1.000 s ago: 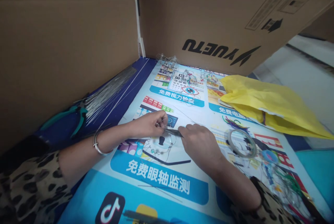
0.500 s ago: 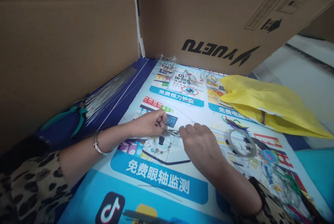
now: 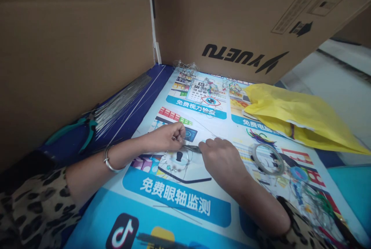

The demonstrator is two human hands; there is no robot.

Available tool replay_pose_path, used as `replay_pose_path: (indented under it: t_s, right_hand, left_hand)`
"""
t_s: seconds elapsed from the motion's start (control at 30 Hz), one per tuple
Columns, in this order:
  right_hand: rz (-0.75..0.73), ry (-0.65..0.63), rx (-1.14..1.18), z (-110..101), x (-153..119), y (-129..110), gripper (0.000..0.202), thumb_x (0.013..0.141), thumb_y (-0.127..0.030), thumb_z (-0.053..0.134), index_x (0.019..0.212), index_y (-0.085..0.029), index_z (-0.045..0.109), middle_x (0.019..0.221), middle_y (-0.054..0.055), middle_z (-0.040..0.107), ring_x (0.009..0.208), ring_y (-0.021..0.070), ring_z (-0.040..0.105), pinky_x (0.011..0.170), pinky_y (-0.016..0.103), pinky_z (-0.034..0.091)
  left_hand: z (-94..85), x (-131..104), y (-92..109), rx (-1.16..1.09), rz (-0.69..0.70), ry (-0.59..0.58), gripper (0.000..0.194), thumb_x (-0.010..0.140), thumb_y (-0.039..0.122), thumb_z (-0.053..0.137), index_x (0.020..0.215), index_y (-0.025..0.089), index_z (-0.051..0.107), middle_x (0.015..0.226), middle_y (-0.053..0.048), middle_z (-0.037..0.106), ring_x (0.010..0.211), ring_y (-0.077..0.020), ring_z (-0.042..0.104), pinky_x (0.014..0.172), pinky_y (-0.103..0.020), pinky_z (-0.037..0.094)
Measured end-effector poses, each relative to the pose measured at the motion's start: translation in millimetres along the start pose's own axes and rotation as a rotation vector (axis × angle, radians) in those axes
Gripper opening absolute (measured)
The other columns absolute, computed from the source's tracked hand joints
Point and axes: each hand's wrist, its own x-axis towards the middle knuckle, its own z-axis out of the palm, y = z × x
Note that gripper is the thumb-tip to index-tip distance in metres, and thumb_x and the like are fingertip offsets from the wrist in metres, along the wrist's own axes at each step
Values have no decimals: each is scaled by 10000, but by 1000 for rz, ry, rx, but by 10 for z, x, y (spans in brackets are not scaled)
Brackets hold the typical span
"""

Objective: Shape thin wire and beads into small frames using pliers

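Note:
My right hand [image 3: 222, 162] is closed around small pliers [image 3: 191, 148], whose metal jaws point left toward my other hand. The pliers' handles are hidden in the palm. Opposite, my left hand [image 3: 171, 136] is closed in a pinch by the jaw tips, on the end of a thin wire beaded strand [image 3: 175, 169]. The strand hangs in a loop below the fingers, with small pale and greenish beads along it. What exactly the jaw tips grip is too small to tell.
Left lie a bundle of straight wires [image 3: 121, 102] and teal-handled pliers [image 3: 72, 131]. A clear tape roll [image 3: 268, 159], a yellow bag [image 3: 301, 115] and tangled coloured strands [image 3: 315, 202] lie right. Cardboard walls [image 3: 232, 13] stand behind the printed sheet [image 3: 110, 206].
The pliers have turned slightly in my right hand, so their jaws show a darker side. My left hand has hardly moved; its fingers have shifted a little.

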Motion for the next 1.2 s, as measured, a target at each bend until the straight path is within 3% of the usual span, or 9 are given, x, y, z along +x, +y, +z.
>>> replay_pose_path:
  t_s: [0.4,0.73,1.0,1.2]
  right_hand:
    - [47,-21,74,33,31,79,155,811,-131,466,766,-200,597,700,9,604,645,133,500,563,283,212]
    - [35,-24,54,15,22,65,168,791,-101,472,771,-198,608,698,16,604,656,137,505,585,286,234]
    - [17,17,2,-12,-9,1,179,788,-70,468,795,-185,605,726,35,607,692,175,513,604,308,243]
    - [22,-45,68,-7,22,26,185,794,-82,463,775,-203,601,729,18,616,679,166,520,589,298,248]
  left_hand:
    - [-12,-10,15,-171,-68,-58,226,756,233,610,848,176,411,585,55,540,420,-56,473,392,-154,347]
    - [-25,-17,42,-119,-40,-71,130,769,165,533,828,170,417,539,63,519,415,-53,442,395,-150,329]
    - [-19,-9,21,-107,-25,-36,135,731,144,532,808,165,423,638,45,519,462,-44,436,424,-156,318]
    - [-14,-10,40,-120,2,-37,142,702,122,524,802,161,430,651,46,504,496,-47,431,467,-176,336]
